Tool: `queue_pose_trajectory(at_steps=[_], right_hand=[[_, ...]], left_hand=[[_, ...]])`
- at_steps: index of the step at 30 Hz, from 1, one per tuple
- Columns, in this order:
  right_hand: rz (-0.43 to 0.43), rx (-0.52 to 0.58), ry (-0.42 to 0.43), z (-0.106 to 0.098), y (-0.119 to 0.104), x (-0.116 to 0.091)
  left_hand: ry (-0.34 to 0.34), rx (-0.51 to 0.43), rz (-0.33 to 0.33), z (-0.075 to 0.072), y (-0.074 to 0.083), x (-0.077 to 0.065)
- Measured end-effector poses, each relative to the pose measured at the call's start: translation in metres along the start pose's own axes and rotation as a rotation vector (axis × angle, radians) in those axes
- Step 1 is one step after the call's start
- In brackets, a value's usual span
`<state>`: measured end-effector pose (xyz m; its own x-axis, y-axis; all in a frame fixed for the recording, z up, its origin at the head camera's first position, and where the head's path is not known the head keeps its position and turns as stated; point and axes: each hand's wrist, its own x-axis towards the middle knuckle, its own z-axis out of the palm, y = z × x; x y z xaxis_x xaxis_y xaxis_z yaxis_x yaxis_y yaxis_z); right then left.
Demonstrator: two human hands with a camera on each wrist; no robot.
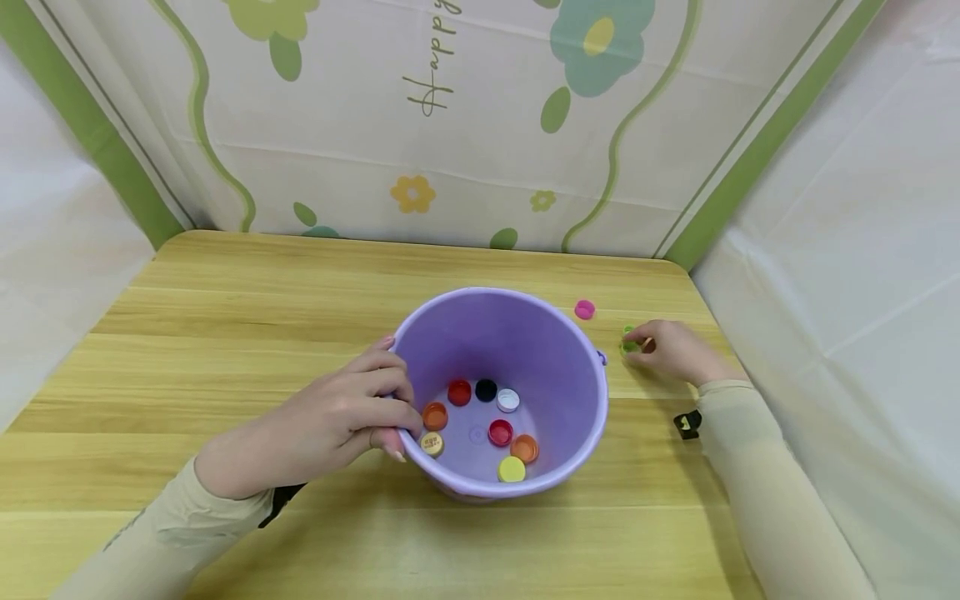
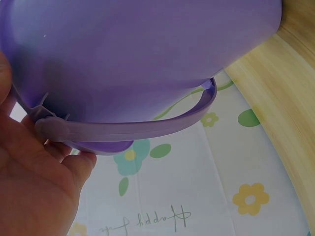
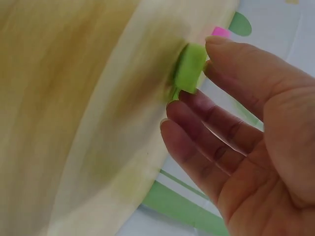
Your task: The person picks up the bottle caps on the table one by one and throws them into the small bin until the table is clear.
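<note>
A light purple bucket [image 1: 480,321] stands on the wooden table, tilted slightly toward me in the head view. My left hand [image 1: 352,408] grips its left rim, fingers over the edge and thumb on the near side. In the left wrist view the bucket's handle [image 2: 142,130] hangs along the outer wall beside that hand. To the right of the bucket, my right hand [image 1: 671,350] pinches a bright green bottle cap [image 3: 191,68] between thumb and fingertips, close over the tabletop. Several caps lie on the bucket's floor, among them a yellow cap [image 1: 512,469] and a black cap [image 1: 486,390].
A pink cap [image 1: 584,310] lies on the table [image 1: 262,317] between the bucket and the back edge. Behind the table hangs a white curtain [image 1: 337,158] with flowers and lettering. White sheeting [image 1: 847,275] closes off the right side, near my right forearm.
</note>
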<state>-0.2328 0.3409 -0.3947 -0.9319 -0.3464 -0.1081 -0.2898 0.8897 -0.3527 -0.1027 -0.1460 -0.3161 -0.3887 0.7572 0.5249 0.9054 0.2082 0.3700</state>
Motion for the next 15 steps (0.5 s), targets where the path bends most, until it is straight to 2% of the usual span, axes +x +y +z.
queue_pose_trajectory(at_steps=[6, 15], right_hand=[[-0.060, -0.025, 0.009, 0.0067, -0.0024, 0.0031], [-0.023, 0.004, -0.018, 0.0091, -0.0105, 0.0034]], left_hand=[[0.011, -0.001, 0.014, 0.0005, -0.0001, -0.0001], [0.025, 0.003, 0.030, 0.0004, -0.0004, 0.0004]])
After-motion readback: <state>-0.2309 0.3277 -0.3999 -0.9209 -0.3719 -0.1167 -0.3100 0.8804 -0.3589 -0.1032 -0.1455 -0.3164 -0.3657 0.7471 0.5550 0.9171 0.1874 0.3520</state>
